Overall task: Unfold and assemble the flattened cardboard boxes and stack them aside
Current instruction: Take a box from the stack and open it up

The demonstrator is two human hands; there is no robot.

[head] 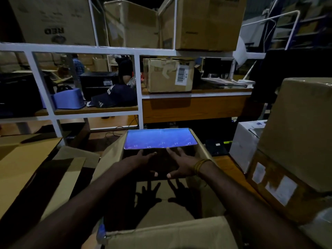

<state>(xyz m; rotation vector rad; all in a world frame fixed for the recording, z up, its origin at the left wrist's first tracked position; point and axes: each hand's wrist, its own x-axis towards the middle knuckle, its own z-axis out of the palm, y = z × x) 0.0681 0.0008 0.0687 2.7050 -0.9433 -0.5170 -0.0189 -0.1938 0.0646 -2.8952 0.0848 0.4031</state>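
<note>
An opened brown cardboard box stands in front of me with its top open. Both my arms reach down into it. My left hand and my right hand are side by side inside the box, fingers spread and straight, over the dark far part of its bottom; their shadows fall on the lit bottom flap nearer me. The far flap stands up and glares blue-white. Whether the palms touch the bottom I cannot tell. Flattened and half-opened boxes lie at my left.
A white metal shelf frame with wooden boards stands just behind the box, holding cartons, a taped box and a dark cap. At the right are stacked brown cartons and a white box.
</note>
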